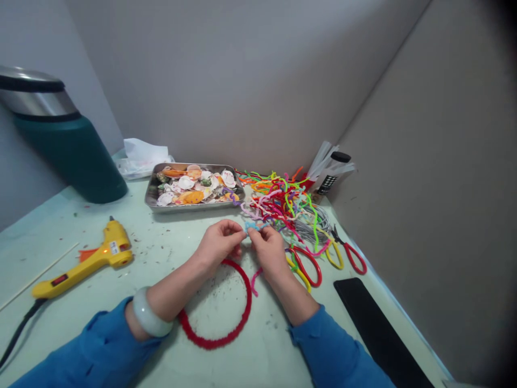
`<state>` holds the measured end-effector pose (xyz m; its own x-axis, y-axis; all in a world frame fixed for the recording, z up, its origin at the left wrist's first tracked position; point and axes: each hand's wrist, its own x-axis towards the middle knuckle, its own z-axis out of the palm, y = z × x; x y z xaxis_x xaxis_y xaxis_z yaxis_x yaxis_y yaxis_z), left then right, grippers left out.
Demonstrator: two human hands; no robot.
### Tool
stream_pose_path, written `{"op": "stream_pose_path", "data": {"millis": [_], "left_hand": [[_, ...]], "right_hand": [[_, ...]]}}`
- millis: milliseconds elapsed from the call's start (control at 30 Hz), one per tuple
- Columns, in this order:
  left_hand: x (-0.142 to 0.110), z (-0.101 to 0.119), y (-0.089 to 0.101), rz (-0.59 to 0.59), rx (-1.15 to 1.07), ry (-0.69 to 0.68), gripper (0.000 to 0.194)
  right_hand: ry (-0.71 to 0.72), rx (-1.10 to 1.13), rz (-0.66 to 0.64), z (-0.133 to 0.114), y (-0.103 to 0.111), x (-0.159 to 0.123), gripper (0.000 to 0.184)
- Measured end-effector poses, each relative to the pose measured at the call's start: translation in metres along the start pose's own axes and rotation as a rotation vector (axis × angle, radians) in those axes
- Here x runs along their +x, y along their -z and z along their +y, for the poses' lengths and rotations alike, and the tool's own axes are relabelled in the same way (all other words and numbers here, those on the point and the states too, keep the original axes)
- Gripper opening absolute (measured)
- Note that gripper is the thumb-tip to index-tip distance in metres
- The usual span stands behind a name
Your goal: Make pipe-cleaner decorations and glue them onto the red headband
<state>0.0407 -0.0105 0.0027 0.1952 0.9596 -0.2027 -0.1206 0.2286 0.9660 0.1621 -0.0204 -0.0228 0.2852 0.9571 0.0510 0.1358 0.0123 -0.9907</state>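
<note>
Just beyond the red ring (247,300), my left hand (221,238) and right hand (269,248) both pinched the blue fuzzy wire (251,225), which, I judged, a slack grip could let slip or spring loose.

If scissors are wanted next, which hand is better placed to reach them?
Probably the right hand: it is nearer the red scissor handle, while the left hand sits farther away, toward the glue gun. Both hands are at the blue piece.
</note>
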Motion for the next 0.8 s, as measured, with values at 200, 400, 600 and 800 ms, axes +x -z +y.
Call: {"op": "stream_pose_path", "data": {"millis": [200,400,600,800], "left_hand": [[0.004,-0.004,0.004,0.017,0.092,-0.117,0.020],[0.005,-0.010,0.007,0.000,0.222,-0.198,0.015],[0.004,-0.007,0.005,0.015,0.225,-0.167,0.014],[0.002,0.001,0.005,-0.022,-0.014,-0.011,0.027]], "right_hand": [[-0.027,0.060,-0.045,0.000,0.002,0.000,0.030],[0.007,0.039,-0.021,0.001,0.002,-0.001,0.030],[0.038,-0.048,0.003,0.004,0.002,0.001,0.031],[0.000,0.059,-0.041,-0.003,0.001,-0.002,0.028]]}}
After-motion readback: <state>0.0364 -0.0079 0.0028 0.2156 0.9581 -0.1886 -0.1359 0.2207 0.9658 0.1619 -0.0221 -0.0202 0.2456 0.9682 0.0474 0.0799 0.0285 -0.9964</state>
